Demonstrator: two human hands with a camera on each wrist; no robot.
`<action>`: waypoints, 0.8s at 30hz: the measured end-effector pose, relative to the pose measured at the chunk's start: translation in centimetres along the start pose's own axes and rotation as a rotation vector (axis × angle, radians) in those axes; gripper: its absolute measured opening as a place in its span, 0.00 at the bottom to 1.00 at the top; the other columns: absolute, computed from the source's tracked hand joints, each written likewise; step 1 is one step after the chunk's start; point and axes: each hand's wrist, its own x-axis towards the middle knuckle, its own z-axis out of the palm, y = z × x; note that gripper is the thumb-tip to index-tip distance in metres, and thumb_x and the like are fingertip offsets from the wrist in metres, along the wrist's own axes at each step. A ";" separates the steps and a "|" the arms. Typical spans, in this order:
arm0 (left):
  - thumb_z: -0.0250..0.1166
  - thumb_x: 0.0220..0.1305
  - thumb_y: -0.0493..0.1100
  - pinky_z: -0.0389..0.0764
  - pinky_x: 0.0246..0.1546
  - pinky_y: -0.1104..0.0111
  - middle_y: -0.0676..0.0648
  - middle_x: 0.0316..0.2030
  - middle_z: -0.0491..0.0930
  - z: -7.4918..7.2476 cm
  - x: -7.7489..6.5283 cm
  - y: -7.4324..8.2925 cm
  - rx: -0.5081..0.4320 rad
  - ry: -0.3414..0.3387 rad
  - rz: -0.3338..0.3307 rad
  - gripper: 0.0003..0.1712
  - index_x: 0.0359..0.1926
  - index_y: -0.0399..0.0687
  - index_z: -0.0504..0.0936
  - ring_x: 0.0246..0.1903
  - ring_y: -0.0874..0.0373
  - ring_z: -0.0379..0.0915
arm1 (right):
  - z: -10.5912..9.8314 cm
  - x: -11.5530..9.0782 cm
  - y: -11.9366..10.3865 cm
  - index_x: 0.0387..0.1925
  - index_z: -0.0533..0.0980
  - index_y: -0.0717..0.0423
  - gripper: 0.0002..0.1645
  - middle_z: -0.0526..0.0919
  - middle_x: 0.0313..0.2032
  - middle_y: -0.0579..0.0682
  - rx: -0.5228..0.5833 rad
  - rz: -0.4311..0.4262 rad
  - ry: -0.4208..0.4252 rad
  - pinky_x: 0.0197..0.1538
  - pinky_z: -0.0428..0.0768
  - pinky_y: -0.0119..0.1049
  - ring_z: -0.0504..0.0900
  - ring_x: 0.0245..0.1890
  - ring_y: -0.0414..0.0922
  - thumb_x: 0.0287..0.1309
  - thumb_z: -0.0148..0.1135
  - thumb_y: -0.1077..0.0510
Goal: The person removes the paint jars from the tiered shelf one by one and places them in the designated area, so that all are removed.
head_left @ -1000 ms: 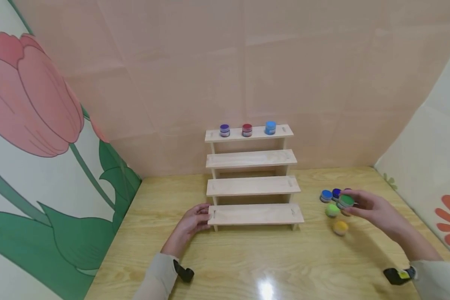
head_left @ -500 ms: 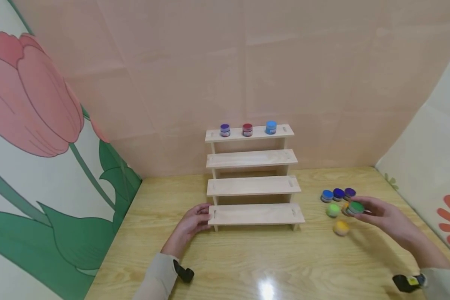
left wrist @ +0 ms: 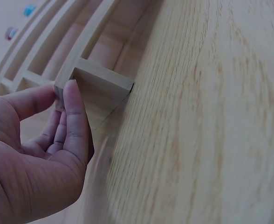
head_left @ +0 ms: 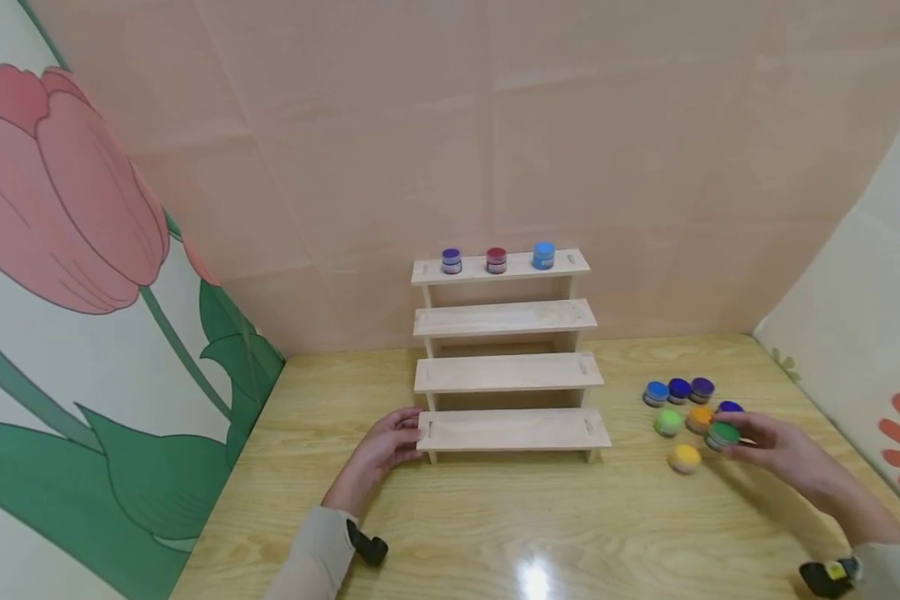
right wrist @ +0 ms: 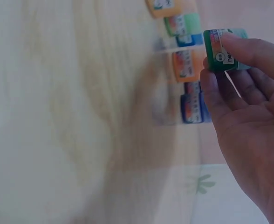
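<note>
A pale wooden stepped rack (head_left: 510, 371) with stacked shelves stands mid-table. My left hand (head_left: 388, 437) pinches the left end of its lowest shelf, thumb and fingers on the board edge in the left wrist view. At the right, my right hand (head_left: 780, 450) holds a small green-lidded paint jar (right wrist: 221, 50) between thumb and fingers, raised off the tabletop. Around it stand an orange jar (head_left: 699, 419), a light green jar (head_left: 668, 422), a yellow jar (head_left: 685, 458) and a dark blue jar (head_left: 730, 407), partly hidden by the fingers.
On the top shelf sit a purple jar (head_left: 452, 261), a red jar (head_left: 497, 260) and a light blue jar (head_left: 543, 256). Behind the loose group are a blue jar (head_left: 656, 393), a navy jar (head_left: 678, 390) and a violet jar (head_left: 702, 389). Walls border the wooden table (head_left: 495, 525).
My right hand has moved rightward and slightly toward me with the green-lidded jar, uncovering the orange and violet jars and part of the dark blue one. The left hand keeps its place.
</note>
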 end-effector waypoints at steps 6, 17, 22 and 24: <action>0.62 0.66 0.29 0.85 0.33 0.69 0.44 0.50 0.76 0.0 0.0 -0.1 0.003 0.004 0.005 0.33 0.71 0.32 0.66 0.35 0.57 0.79 | 0.0 0.3 1.4 0.68 0.68 0.66 0.32 0.71 0.53 0.18 -0.018 0.008 -0.010 0.46 0.79 0.23 0.72 0.50 0.18 0.69 0.63 0.56; 0.62 0.66 0.30 0.85 0.34 0.69 0.44 0.50 0.76 0.0 0.2 -0.2 0.010 0.000 0.010 0.33 0.71 0.32 0.65 0.36 0.56 0.79 | 0.4 0.2 2.6 0.67 0.69 0.66 0.36 0.67 0.65 0.75 -0.125 0.040 -0.019 0.46 0.77 0.21 0.68 0.48 0.15 0.63 0.68 0.54; 0.62 0.65 0.29 0.85 0.34 0.69 0.44 0.50 0.76 0.0 0.1 -0.1 0.006 0.003 0.013 0.34 0.71 0.32 0.65 0.36 0.56 0.79 | 0.4 0.2 2.6 0.67 0.69 0.66 0.37 0.66 0.66 0.76 -0.146 0.040 -0.011 0.46 0.77 0.22 0.68 0.47 0.15 0.63 0.68 0.53; 0.62 0.65 0.29 0.85 0.34 0.69 0.44 0.50 0.76 0.0 0.0 -0.1 0.008 0.003 0.013 0.34 0.71 0.32 0.65 0.36 0.56 0.79 | 0.4 0.1 2.7 0.67 0.69 0.66 0.37 0.66 0.66 0.76 -0.149 0.042 -0.008 0.45 0.78 0.22 0.67 0.47 0.15 0.62 0.69 0.53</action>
